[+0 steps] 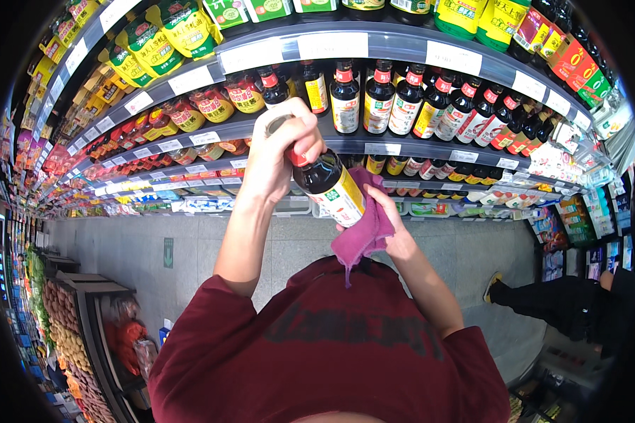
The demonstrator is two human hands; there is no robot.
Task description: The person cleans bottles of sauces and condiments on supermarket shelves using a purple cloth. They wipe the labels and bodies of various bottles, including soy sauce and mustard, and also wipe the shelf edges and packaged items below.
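A dark glass sauce bottle [332, 186] with a yellow and white label is tilted in front of my chest. My left hand [290, 136] grips it by the red-capped neck. In my right hand [386, 211] is a purple cloth [369, 224], pressed against the side and lower part of the bottle. The fingers behind the cloth are partly hidden. Beyond my hands, a row of similar sauce bottles [379, 103] stands upright on a shelf. Left of that row are jars of bean paste [215, 104] with red and yellow labels.
Curved-looking shelf edges [397, 42] with price tags run across the top. Yellow-green pouches [185, 29] sit on the upper shelf. Grey floor tiles [201, 248] lie below. A produce stand [92, 296] is at lower left. Another person's leg [540, 304] reaches in from the right.
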